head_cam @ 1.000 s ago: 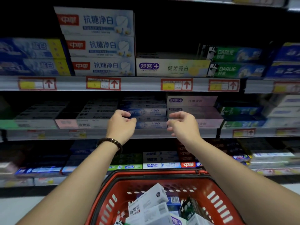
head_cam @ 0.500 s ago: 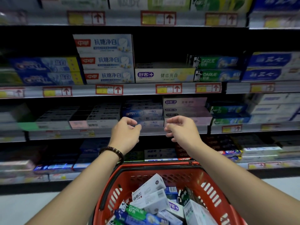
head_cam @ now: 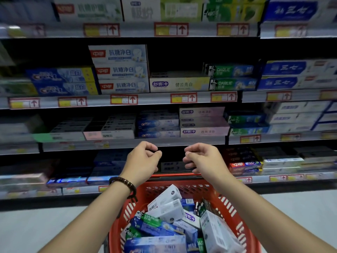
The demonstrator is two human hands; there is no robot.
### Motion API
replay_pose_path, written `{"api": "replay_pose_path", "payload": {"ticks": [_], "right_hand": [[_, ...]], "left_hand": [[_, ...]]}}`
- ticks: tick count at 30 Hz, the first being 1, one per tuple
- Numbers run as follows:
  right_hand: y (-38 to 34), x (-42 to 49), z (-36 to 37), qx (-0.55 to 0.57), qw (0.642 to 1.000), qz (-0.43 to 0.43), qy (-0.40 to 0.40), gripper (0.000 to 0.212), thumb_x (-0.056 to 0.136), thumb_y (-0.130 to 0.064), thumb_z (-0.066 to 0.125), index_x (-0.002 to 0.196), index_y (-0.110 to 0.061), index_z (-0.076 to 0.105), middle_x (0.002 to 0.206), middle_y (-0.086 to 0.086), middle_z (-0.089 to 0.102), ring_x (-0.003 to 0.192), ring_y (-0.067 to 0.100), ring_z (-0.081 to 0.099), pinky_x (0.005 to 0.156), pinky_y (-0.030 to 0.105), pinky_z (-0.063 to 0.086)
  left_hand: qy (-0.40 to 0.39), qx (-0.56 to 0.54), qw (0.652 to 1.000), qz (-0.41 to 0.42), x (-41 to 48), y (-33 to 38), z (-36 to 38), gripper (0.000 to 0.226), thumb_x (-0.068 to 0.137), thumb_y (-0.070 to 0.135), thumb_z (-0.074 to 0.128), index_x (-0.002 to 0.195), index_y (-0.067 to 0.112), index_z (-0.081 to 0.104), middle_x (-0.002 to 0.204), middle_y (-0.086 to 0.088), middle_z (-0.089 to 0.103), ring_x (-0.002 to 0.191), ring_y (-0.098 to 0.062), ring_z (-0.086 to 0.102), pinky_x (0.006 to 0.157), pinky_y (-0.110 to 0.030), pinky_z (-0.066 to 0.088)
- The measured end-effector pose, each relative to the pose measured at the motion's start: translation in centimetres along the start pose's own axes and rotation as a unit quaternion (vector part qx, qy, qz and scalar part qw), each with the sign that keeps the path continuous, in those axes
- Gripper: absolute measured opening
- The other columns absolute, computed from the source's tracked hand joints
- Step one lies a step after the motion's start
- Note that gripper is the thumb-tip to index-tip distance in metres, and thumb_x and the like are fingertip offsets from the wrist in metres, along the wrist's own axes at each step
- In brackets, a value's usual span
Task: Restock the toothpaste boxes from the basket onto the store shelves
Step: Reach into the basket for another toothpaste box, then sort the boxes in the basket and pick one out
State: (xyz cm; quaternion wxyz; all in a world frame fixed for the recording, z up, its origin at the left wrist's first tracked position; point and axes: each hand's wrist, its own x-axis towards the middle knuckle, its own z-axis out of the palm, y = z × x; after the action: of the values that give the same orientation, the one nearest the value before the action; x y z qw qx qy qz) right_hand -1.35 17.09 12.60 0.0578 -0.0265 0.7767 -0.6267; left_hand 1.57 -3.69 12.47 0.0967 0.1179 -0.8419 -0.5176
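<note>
A red plastic basket [head_cam: 235, 212] sits low in the middle, below my forearms, filled with several toothpaste boxes [head_cam: 165, 204] in white, blue and green lying at odd angles. My left hand [head_cam: 141, 161], with a dark bead bracelet at the wrist, hovers above the basket's far rim with loosely curled fingers and nothing in it. My right hand [head_cam: 204, 160] hangs beside it, a small gap between them, also holding nothing. Both hands are just below the front edge of the third shelf [head_cam: 160, 143], where blue Crest boxes [head_cam: 157, 124] are stacked.
Several shelves run the full width, stacked with toothpaste boxes. Red-framed price tags [head_cam: 124, 99] line their front edges. A dark gap [head_cam: 175, 61] lies above the white Saky box [head_cam: 179, 84]. Pale grey floor [head_cam: 45, 227] shows on both sides of the basket.
Both hands have drawn back and down from the blue boxes on the third shelf toward the basket. The camera has tilted up, so another shelf shows at the top.
</note>
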Motion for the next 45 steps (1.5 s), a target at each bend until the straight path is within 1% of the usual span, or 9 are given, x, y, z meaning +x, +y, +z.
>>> {"api": "replay_pose_path", "payload": {"ticks": [8,13,20,23,26,28,33,38,45], "right_hand": [[2.4,-1.7,-0.1,-0.013,1.000,0.010,-0.017,0.008,0.100,-0.011,0.067,0.100,-0.015,0.074,0.088,0.009,0.080,0.069,0.016,0.074,0.058,0.023,0.052],[4.1,-1.9,-0.4,-0.029,0.999,0.030,-0.032,0.008,0.101,-0.011,0.067,0.100,-0.015,0.075,0.087,0.008,0.080,0.070,0.018,0.073,0.060,0.025,0.053],[5.5,-1.9,-0.3,-0.071,0.992,0.069,-0.075,0.008,0.099,-0.010,0.067,0.097,-0.014,0.075,0.088,0.008,0.081,0.069,0.018,0.073,0.055,0.021,0.051],[5.6,-1.8,-0.1,-0.071,0.990,0.076,-0.098,0.007,0.099,-0.010,0.067,0.098,-0.011,0.074,0.090,0.012,0.081,0.070,0.020,0.071,0.058,0.027,0.052],[6.1,-1.8,0.2,-0.083,0.986,0.078,-0.118,0.007,0.098,-0.013,0.068,0.097,-0.012,0.075,0.088,0.007,0.081,0.071,0.019,0.073,0.063,0.033,0.054],[6.5,-2.0,0.3,-0.085,0.984,0.087,-0.130,0.008,0.099,-0.013,0.067,0.098,-0.012,0.075,0.087,0.006,0.081,0.072,0.019,0.074,0.064,0.034,0.055],[7.4,-2.5,0.4,-0.077,0.980,0.116,-0.145,0.008,0.099,-0.014,0.068,0.097,-0.010,0.074,0.091,0.007,0.081,0.075,0.022,0.075,0.062,0.033,0.056],[8.3,-2.4,0.0,-0.090,0.977,0.124,-0.149,0.009,0.099,-0.016,0.068,0.097,-0.012,0.076,0.091,0.005,0.081,0.078,0.024,0.077,0.068,0.039,0.057],[8.3,-2.6,-0.2,-0.101,0.976,0.112,-0.159,0.010,0.101,-0.019,0.067,0.100,-0.016,0.076,0.091,0.002,0.081,0.084,0.026,0.079,0.068,0.036,0.059]], "left_hand": [[-0.023,0.010,1.000,-0.017,-1.5,-1.9,1.0,0.008,0.099,0.030,0.066,0.103,0.026,0.061,0.084,-0.001,0.075,0.064,-0.014,0.075,0.067,-0.039,0.060],[-0.073,0.018,0.996,-0.053,-1.7,-3.0,0.8,0.008,0.099,0.025,0.067,0.105,0.021,0.063,0.090,-0.003,0.076,0.068,-0.021,0.077,0.059,-0.035,0.060],[-0.146,0.089,0.984,-0.058,-1.5,-4.6,-0.7,0.007,0.098,0.026,0.069,0.101,0.020,0.068,0.089,-0.007,0.077,0.071,-0.021,0.077,0.064,-0.041,0.061],[-0.168,0.128,0.976,-0.057,-1.2,-5.6,-0.8,0.008,0.096,0.028,0.072,0.099,0.022,0.069,0.086,-0.005,0.076,0.069,-0.019,0.077,0.067,-0.047,0.063],[-0.197,0.170,0.964,-0.048,-1.3,-6.5,-0.3,0.010,0.093,0.030,0.076,0.097,0.024,0.070,0.084,0.001,0.076,0.068,-0.014,0.075,0.065,-0.036,0.062],[-0.217,0.218,0.951,-0.035,-1.6,-7.3,0.3,0.013,0.090,0.031,0.079,0.096,0.026,0.069,0.085,0.005,0.076,0.075,-0.012,0.073,0.069,-0.030,0.059],[-0.288,0.338,0.896,-0.013,-1.9,-10.4,1.3,0.024,0.085,0.031,0.084,0.101,0.030,0.066,0.098,0.009,0.069,0.092,-0.010,0.067,0.088,-0.033,0.058],[-0.334,0.443,0.832,-0.004,-2.1,-11.4,2.0,0.047,0.083,0.034,0.086,0.124,0.031,0.063,0.123,0.005,0.060,0.113,-0.018,0.058,0.097,-0.036,0.053],[-0.405,0.516,0.753,-0.049,-2.0,-12.6,3.1,0.077,0.083,0.024,0.086,0.150,0.025,0.047,0.147,-0.002,0.052,0.133,-0.025,0.050,0.108,-0.040,0.049]]}}
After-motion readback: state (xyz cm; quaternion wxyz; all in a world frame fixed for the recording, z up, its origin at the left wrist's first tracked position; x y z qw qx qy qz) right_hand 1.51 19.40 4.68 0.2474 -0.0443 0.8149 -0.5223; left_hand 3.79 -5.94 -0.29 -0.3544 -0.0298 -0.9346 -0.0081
